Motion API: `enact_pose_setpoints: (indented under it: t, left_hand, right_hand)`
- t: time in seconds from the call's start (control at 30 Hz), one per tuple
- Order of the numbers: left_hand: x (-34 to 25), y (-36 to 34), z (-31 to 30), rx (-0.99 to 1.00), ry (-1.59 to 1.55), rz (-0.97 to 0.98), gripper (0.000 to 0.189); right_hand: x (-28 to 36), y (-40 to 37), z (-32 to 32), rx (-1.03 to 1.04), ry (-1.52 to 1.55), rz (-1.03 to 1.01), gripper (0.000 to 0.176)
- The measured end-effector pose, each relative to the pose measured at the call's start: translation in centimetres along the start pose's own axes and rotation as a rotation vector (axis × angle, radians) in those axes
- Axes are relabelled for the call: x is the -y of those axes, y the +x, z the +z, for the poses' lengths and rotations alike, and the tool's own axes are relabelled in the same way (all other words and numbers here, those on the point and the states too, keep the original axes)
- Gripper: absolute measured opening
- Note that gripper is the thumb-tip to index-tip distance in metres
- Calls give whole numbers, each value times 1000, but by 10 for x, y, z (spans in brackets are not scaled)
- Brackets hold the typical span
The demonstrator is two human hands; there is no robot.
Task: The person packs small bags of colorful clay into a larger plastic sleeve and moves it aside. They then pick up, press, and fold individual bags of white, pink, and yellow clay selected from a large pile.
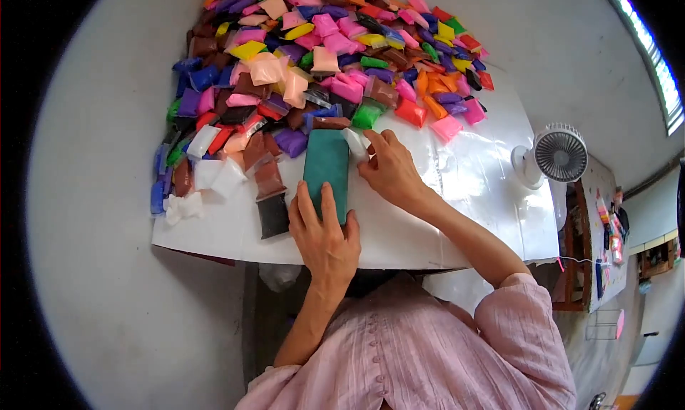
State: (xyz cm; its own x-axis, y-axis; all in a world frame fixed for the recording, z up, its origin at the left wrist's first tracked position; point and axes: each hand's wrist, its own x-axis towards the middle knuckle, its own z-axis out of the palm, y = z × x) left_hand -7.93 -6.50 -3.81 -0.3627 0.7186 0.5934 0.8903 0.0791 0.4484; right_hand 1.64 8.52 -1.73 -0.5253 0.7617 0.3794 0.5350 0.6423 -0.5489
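A flat teal rectangular box (pixel 326 160) lies on the white table, its long side pointing away from me. My left hand (pixel 325 242) grips its near end, thumb along the right edge, one finger on top and the others at the left edge. At the far right corner of the box, my right hand (pixel 389 164) pinches a small white packet (pixel 354 144) between thumb and fingers. Beside the box on the left lie a black packet (pixel 273 216) and a brown packet (pixel 269 180). Another brown packet (pixel 331 123) rests just beyond its far end.
A large heap of colourful soft packets (pixel 328 53) covers the far and left parts of the white table (pixel 457 217). White packets (pixel 221 176) lie at the heap's near left. A small white fan (pixel 560 153) stands at the right edge. Walls rise on the left and behind.
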Motion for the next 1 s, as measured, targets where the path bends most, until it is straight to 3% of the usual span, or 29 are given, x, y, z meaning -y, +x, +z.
enact_pose_setpoints:
  t: [0.33, 0.83, 1.0]
  left_hand:
    - [2, 1, 0, -25, -31, 14, 58]
    - [1, -2, 1, -36, -47, 18, 63]
    - [2, -2, 1, -46, -56, 25, 66]
  right_hand:
    - [-11, 9, 12, -117, -147, -115, 42]
    - [-15, 14, 5, -5, 35, 28, 49]
    - [-16, 13, 11, -17, -3, -18, 47]
